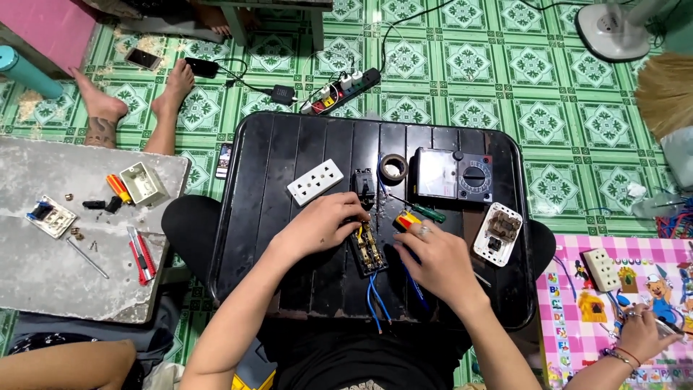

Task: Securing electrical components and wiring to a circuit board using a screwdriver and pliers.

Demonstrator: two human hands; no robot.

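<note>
Fingers of the left hand [321,224] pinch the top of the black switch module [368,249] at the centre of the black table [289,144]; the right hand [437,260] curls around a red-yellow screwdriver [406,220]. A slip could dislodge the 2 blue wires [375,300]. Tape roll [393,167], multimeter [455,175] and white socket plate [315,181] crowd close.

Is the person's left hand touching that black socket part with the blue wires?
Touching. The head view shows the left hand with fingertips resting on the top edge of the black socket module; no gap appears between them.

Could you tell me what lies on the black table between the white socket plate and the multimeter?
In the head view, a tape roll lies between the white socket plate and multimeter.
</note>
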